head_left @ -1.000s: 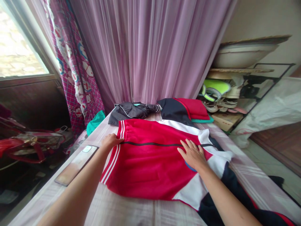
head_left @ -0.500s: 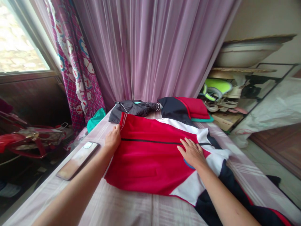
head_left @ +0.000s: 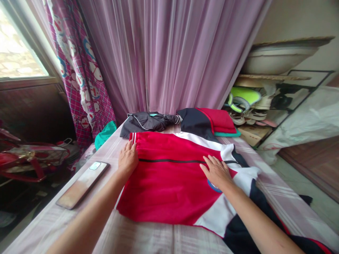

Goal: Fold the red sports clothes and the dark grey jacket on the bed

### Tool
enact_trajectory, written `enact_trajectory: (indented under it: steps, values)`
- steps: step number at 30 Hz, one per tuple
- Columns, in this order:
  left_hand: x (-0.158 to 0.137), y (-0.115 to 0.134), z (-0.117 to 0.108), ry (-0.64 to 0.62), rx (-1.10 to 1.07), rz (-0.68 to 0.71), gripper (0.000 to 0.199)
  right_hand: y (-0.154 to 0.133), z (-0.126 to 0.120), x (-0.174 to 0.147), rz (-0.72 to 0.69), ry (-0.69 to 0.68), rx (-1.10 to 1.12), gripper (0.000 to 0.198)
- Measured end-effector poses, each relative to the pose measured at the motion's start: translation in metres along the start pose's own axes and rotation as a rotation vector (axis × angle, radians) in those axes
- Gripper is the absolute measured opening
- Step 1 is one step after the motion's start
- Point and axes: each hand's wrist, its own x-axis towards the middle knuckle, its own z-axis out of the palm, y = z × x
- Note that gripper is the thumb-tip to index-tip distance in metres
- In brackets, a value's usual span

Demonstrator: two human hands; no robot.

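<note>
Hem point(head_left: 134, 137): lower than half a second ago, when raised off the checked cloth point(head_left: 148, 240); flatter now, with white stripes showing at the far end.
Left grip point(head_left: 128, 155): changed from clutching the hem to lying over it, with fingers pointing forward; cannot tell whether pinching underneath.
Right grip point(head_left: 215, 171): unmoved, spread wide, palm down across the zip point(head_left: 172, 161).
Red jacket point(head_left: 161, 190): laid front up on the cloth, right of the phone point(head_left: 82, 187).

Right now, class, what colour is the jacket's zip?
The zip is black, seen best in the head view.
</note>
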Motion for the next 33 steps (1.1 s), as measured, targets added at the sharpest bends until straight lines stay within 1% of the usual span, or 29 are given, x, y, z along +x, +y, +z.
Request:
enact_trajectory:
  steps: [2, 3, 5, 8, 10, 14, 16, 18, 19, 20, 22, 23, 25, 27, 29, 30, 31, 33]
  values:
    - [-0.007, 0.009, 0.006, -0.01, -0.041, 0.169, 0.039, -0.006, -0.005, 0.014, -0.056, 0.022, 0.058, 0.05]
    - [-0.011, 0.012, 0.011, -0.022, -0.059, 0.221, 0.038, -0.01, -0.008, 0.024, -0.095, 0.032, 0.101, 0.049]
    - [-0.019, 0.017, 0.019, -0.007, -0.059, 0.254, 0.04, -0.023, -0.011, 0.048, -0.184, 0.026, 0.193, 0.047]
    - [-0.027, 0.021, 0.028, 0.025, -0.042, 0.245, 0.044, -0.047, -0.013, 0.092, -0.283, -0.038, 0.265, 0.043]
    - [-0.029, 0.021, 0.029, 0.01, -0.053, 0.246, 0.045, -0.064, -0.011, 0.123, -0.281, -0.066, 0.253, 0.043]
    - [-0.029, 0.019, 0.028, 0.0, -0.093, 0.266, 0.046, -0.088, -0.004, 0.179, -0.192, -0.093, 0.218, 0.048]
    - [-0.029, 0.017, 0.029, 0.017, -0.149, 0.334, 0.043, -0.095, -0.001, 0.2, -0.163, -0.159, 0.209, 0.048]
    - [-0.031, 0.017, 0.03, 0.001, -0.221, 0.458, 0.041, -0.099, 0.003, 0.217, -0.143, -0.235, 0.194, 0.042]
    - [-0.033, 0.018, 0.03, -0.031, -0.252, 0.529, 0.041, -0.101, 0.005, 0.223, -0.13, -0.257, 0.185, 0.036]
    - [-0.034, 0.019, 0.03, -0.078, -0.275, 0.595, 0.041, -0.102, 0.007, 0.228, -0.107, -0.245, 0.175, 0.031]
    - [-0.035, 0.021, 0.03, -0.184, -0.297, 0.679, 0.043, -0.103, 0.013, 0.233, -0.031, -0.163, 0.155, 0.03]
    - [-0.036, 0.022, 0.029, -0.226, -0.3, 0.692, 0.045, -0.104, 0.016, 0.234, 0.008, -0.123, 0.148, 0.031]
    - [-0.036, 0.023, 0.028, -0.272, -0.307, 0.684, 0.046, -0.105, 0.022, 0.232, 0.06, -0.076, 0.142, 0.032]
    - [-0.035, 0.024, 0.026, -0.293, -0.32, 0.667, 0.047, -0.109, 0.025, 0.228, 0.061, -0.065, 0.167, 0.034]
    - [-0.034, 0.024, 0.025, -0.311, -0.335, 0.661, 0.047, -0.119, 0.023, 0.226, 0.012, -0.025, 0.233, 0.042]
    - [-0.034, 0.024, 0.024, -0.318, -0.342, 0.661, 0.047, -0.126, 0.021, 0.225, -0.041, -0.002, 0.278, 0.045]
    - [-0.033, 0.025, 0.023, -0.322, -0.35, 0.662, 0.047, -0.135, 0.018, 0.225, -0.11, 0.018, 0.323, 0.046]
    - [-0.032, 0.025, 0.022, -0.329, -0.364, 0.662, 0.047, -0.158, 0.011, 0.225, -0.264, 0.033, 0.402, 0.041]
